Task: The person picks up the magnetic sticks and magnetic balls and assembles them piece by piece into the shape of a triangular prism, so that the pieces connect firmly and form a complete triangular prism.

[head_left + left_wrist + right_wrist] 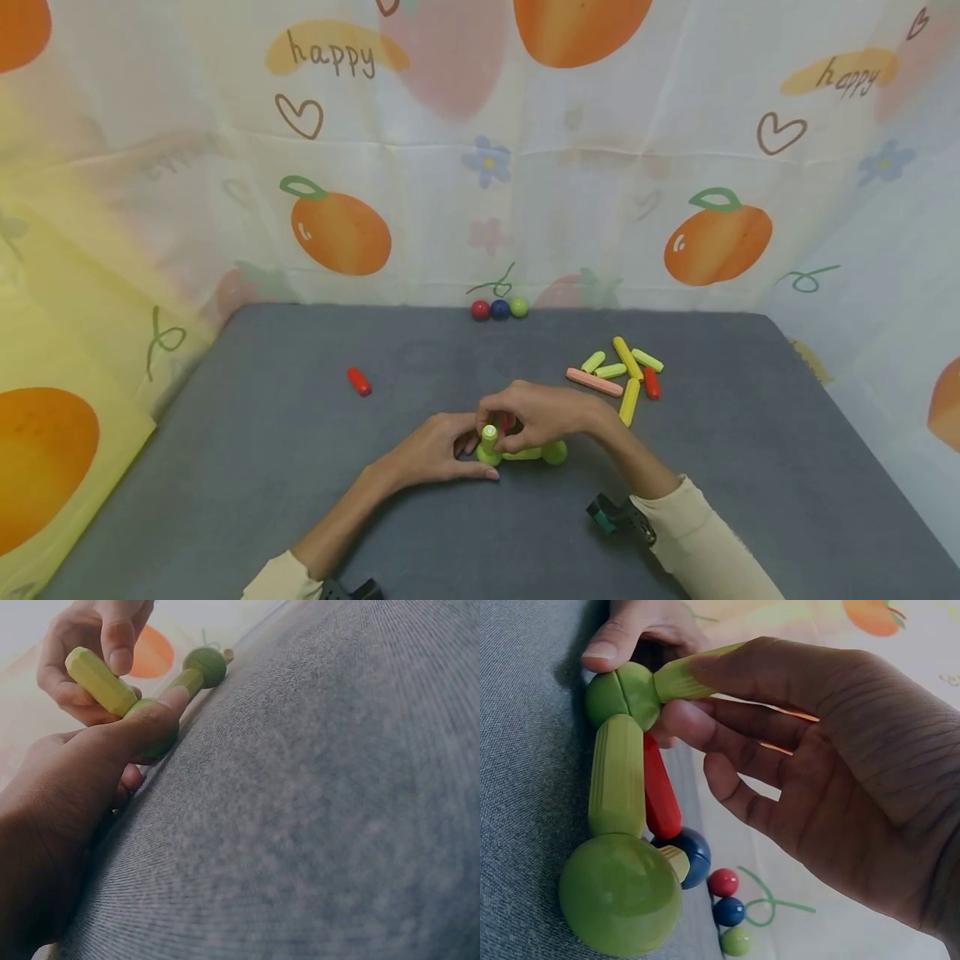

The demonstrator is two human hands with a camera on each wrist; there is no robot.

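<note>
2 grips: L grip (435,450) + R grip (543,412), close tog. nr mid table (187,483).
L grip: thumb & fingers closed round left green ball (622,697).
R grip: pinching upright stick (489,437), green, btwn thumb & fingertips.
Upright stick: within R grip, base on left green ball, just beside L grip's thumb.
Flat stick (522,454): green, joins left green ball to 2nd green ball (555,452), below R grip.
Behind: red stick (661,791) & blue ball (696,859), mostly hidden from head cam.
Table rear: 3 loose balls (499,309).
R side: stick pile (627,358), mixed cols.
</note>
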